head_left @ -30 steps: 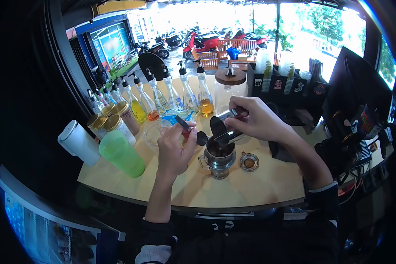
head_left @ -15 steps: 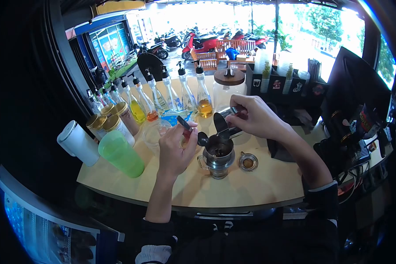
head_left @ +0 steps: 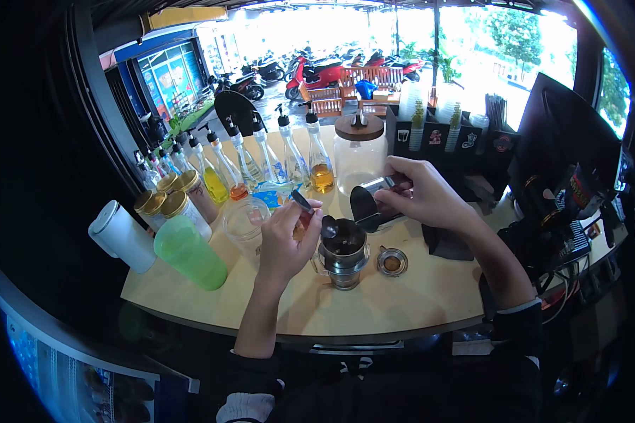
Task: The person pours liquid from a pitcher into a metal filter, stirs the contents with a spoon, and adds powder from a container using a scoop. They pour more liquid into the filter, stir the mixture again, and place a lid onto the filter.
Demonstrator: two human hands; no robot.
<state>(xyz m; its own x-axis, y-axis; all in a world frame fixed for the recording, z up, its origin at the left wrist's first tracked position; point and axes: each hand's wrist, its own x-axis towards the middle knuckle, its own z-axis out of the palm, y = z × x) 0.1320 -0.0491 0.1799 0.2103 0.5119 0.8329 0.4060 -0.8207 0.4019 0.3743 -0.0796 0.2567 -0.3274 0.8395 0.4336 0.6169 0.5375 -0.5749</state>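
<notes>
My left hand [head_left: 286, 236] pinches the dark handle of a small black measuring spoon [head_left: 329, 227], whose round bowl is beside the rim of a metal drip coffee filter [head_left: 344, 255]. The filter stands upright on a glass cup with a handle and has dark contents, probably ground coffee. In my right hand [head_left: 427, 194] is a black scoop [head_left: 363, 206] with a wide, shiny handle; its bowl tilts near the filter's right rim. What the scoop's bowl holds is hard to make out. A small round metal filter piece [head_left: 391, 261] lies right of the filter.
Pump bottles [head_left: 321, 166] of syrup line the back left, with gold-lidded jars [head_left: 176, 206] before them. A green cup [head_left: 189, 250], a white canister [head_left: 120, 236] and a clear tub [head_left: 243, 224] stand left. A wooden-lidded jar [head_left: 361, 158] and a black cup organiser [head_left: 466, 137] stand behind.
The view has shifted slightly. My right hand has drawn the scoop a little rightward from above the filter, and the spoon in my left hand has come slightly closer to its rim.
</notes>
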